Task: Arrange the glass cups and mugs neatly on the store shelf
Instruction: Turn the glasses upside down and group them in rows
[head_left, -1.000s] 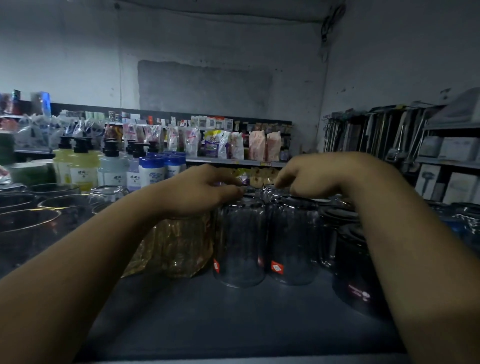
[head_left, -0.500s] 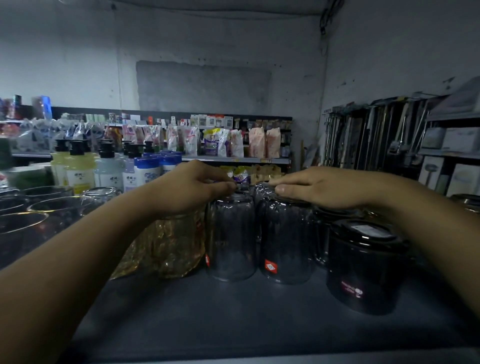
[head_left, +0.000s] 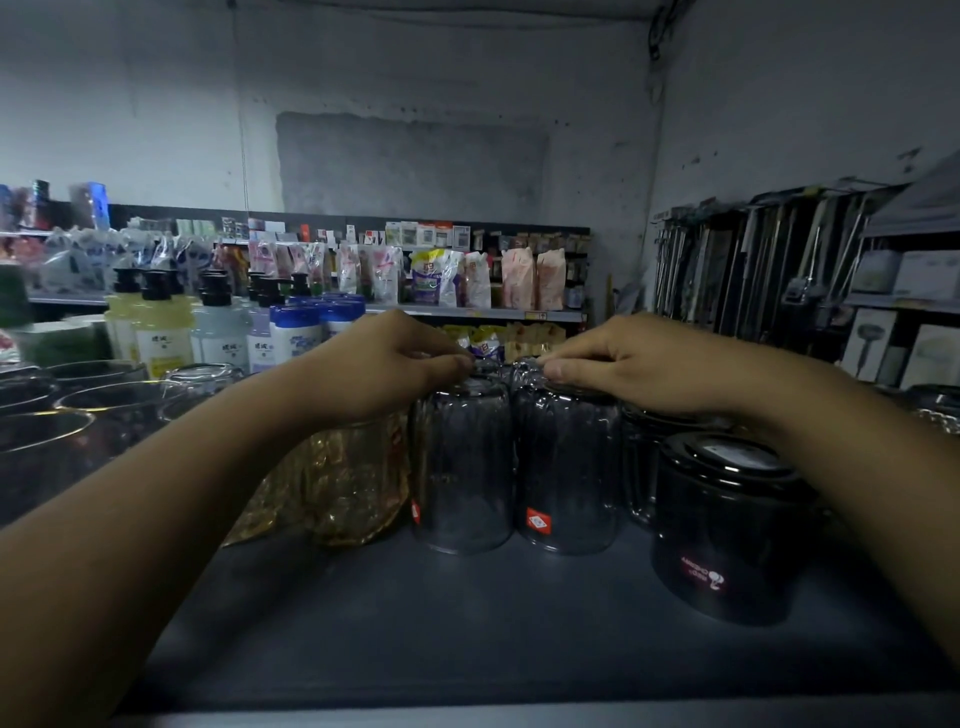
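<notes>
Two clear glass cups stand upside down, side by side, at the middle of the dark shelf (head_left: 467, 623). My left hand (head_left: 384, 364) is over the left cup (head_left: 460, 467), fingers curled onto its upturned base. My right hand (head_left: 623, 364) lies across the top of the right cup (head_left: 569, 467), fingers nearly straight and thumb at the front edge. Touching the left cup, an amber textured glass (head_left: 353, 483) sits partly under my left wrist. More glass behind the two cups is mostly hidden by my hands.
A dark lidded jar (head_left: 727, 530) stands at the right under my right forearm, another dark cup (head_left: 644, 467) behind it. Wide glass bowls (head_left: 47, 447) fill the left side. Pump bottles (head_left: 161, 332) stand behind them. The shelf's front edge (head_left: 467, 714) runs along the bottom.
My right hand went from curled above the cups to lying on the right cup. My left hand stayed on the left cup. The view shifted so the dark jar shows fully.
</notes>
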